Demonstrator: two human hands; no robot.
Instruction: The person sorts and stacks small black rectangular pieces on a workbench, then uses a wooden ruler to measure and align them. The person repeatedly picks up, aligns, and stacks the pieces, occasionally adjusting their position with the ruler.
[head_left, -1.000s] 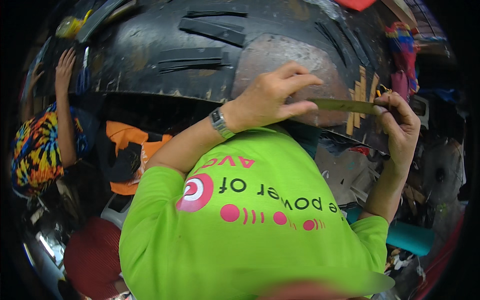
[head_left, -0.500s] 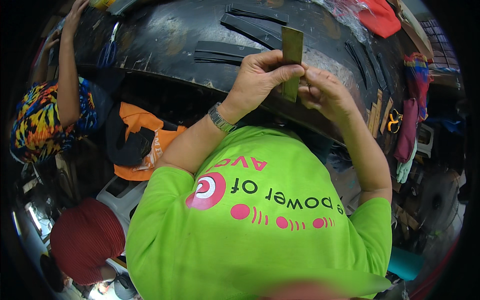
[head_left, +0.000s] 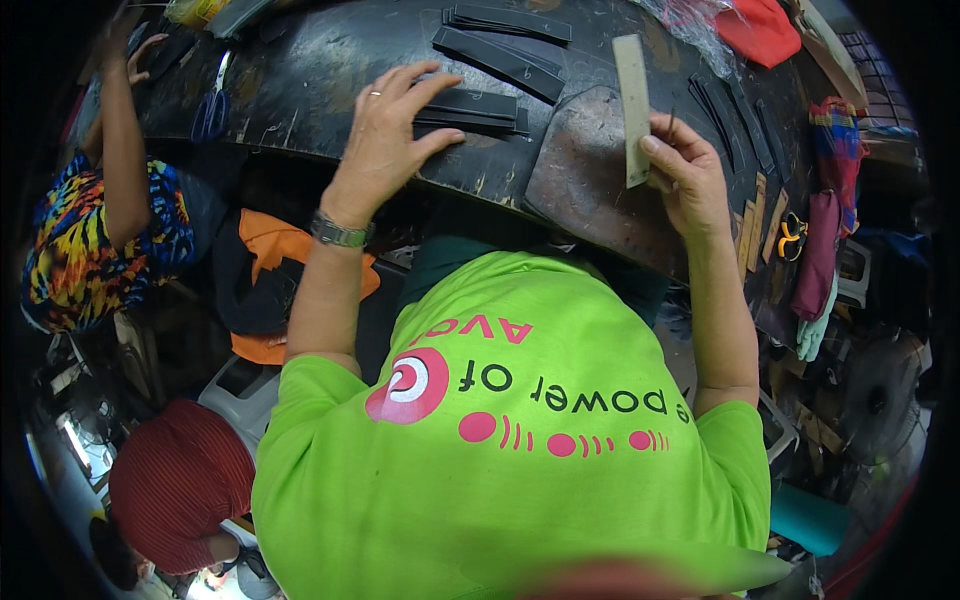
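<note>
In my right hand [head_left: 690, 170] a flat, pale strip [head_left: 630, 115] stands upright, pinched between thumb and fingers. A thin dark tip shows just above those fingers; its kind is unclear. My left hand [head_left: 390, 135], with fingers spread, is over the left end of a stack of black strips [head_left: 485, 108]. Whether it touches the stack I cannot tell. Farther back lie a fanned stack of black strips [head_left: 500, 62] and another bundle of black strips [head_left: 515, 24]. Beneath the pale strip, a worn brown board [head_left: 585, 150] lies on the dark table [head_left: 290, 95].
More black strips [head_left: 715, 120] lie right of my right hand, near tan strips [head_left: 748, 230] and yellow-handled cutters [head_left: 792, 237]. Blue-handled scissors [head_left: 212, 112] lie left. A red bag [head_left: 760, 35] is at the back right. A co-worker's arm [head_left: 125, 150] reaches onto the table's left end.
My left hand has let go of the pale strip and moved left to the black stack. My right hand now holds the strip alone, turned to a lighter face and shifted right.
</note>
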